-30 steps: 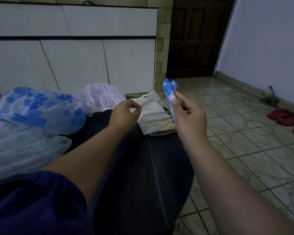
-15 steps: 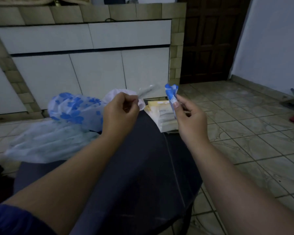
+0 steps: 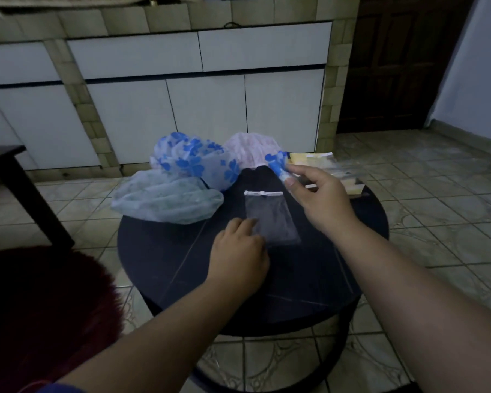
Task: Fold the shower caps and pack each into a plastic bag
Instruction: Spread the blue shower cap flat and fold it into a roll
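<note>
Head view: beside the clear zip bag [image 3: 270, 217] on a round black table [image 3: 352, 279], the left hand [image 3: 238, 251] pins its near corner while the right hand [image 3: 321, 199] pinches a folded blue-flowered shower cap [image 3: 277, 163], which may spring open if that pinch loosens.

Dim, bluish indoor light; soft shadows; slight motion blur; wide-angle bending at the edges.

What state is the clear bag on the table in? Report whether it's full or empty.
Empty: the clear bag lies flat, the dark table showing through it. The folded blue cap is outside, in the right hand.
</note>
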